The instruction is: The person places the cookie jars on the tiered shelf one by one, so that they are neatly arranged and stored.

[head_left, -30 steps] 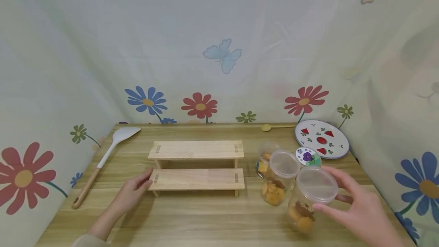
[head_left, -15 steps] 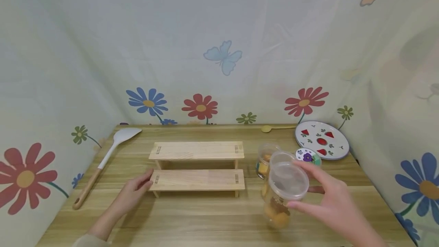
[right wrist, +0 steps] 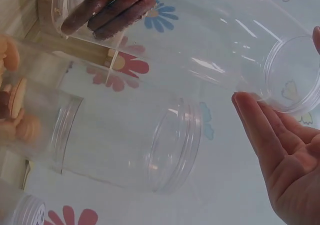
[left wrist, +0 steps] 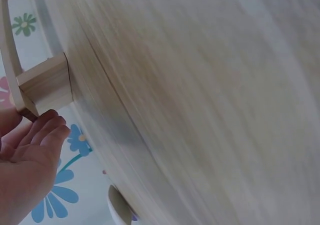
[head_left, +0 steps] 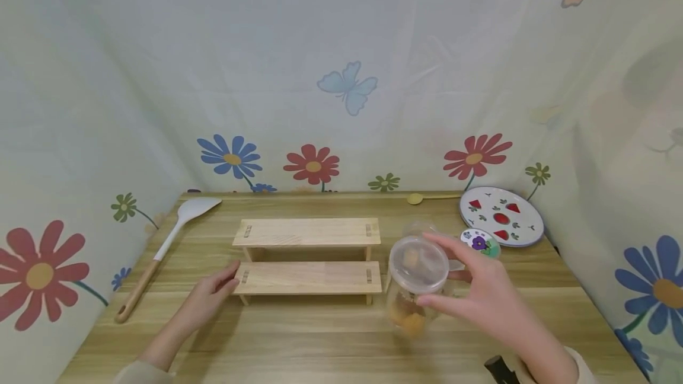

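Note:
My left hand (head_left: 205,301) grips the left end of the lower board of a stepped wooden shelf (head_left: 309,277). In the left wrist view, the thumb and fingers lie on either side of the board end (left wrist: 29,107). My right hand (head_left: 496,292) holds a clear lidded jar (head_left: 400,307) near its lid, thumb in front and fingers behind. Orange-brown cookies and dark sticks (right wrist: 120,15) lie in its bottom. In the head view this jar covers most of the other jars; the right wrist view shows another clear jar (right wrist: 125,130) with cookies beside it.
A lid with a purple flower (head_left: 480,243) stands behind my right hand. At the back right are a fruit-patterned plate (head_left: 525,224) and a yellow spoon (head_left: 415,198). A white spatula with a wooden handle (head_left: 169,239) lies along the left side.
My right hand has carried the jar leftward toward the shelf, in front of the other jars. The left hand stays at the shelf's end.

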A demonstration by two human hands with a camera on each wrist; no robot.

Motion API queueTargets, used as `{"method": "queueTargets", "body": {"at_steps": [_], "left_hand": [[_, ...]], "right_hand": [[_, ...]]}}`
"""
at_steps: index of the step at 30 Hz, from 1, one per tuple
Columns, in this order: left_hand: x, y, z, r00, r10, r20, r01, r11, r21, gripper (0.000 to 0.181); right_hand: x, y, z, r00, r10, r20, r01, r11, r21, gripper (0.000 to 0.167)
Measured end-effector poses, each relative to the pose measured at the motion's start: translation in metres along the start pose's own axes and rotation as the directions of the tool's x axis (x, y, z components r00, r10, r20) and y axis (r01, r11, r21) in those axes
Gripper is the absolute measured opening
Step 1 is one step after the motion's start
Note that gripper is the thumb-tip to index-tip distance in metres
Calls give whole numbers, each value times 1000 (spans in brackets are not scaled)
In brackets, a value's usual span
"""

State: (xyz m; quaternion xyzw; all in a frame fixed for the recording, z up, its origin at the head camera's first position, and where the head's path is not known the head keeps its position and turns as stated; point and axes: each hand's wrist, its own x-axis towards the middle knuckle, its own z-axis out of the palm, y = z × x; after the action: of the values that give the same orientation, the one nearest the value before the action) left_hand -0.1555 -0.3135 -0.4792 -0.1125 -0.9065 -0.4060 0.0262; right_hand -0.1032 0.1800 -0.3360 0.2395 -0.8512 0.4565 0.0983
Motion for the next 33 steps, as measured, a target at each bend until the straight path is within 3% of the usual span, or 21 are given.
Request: {"method": "queueTargets", "body": {"at_steps": [8,22,30,33], "left_hand": [[-1,1,-1,999,-32,8,32,999,6,47],[-1,4,-2,1000,-14,4,14,1000,15,46],[-1,3,-3,1000,-14,10,14,1000,12,45],[-1,2,-2,1000,-11,11,11,1000,13,45]], "right_hand": [[23,1,19,999,-22,29,20,996,89,79],[49,-8,52,1000,-13,23,10,991,135,79],[66,-23,76,995,8,102,-41,947,320,81],[72,-30,82,992,7,123,-47,942,333,82]]}}
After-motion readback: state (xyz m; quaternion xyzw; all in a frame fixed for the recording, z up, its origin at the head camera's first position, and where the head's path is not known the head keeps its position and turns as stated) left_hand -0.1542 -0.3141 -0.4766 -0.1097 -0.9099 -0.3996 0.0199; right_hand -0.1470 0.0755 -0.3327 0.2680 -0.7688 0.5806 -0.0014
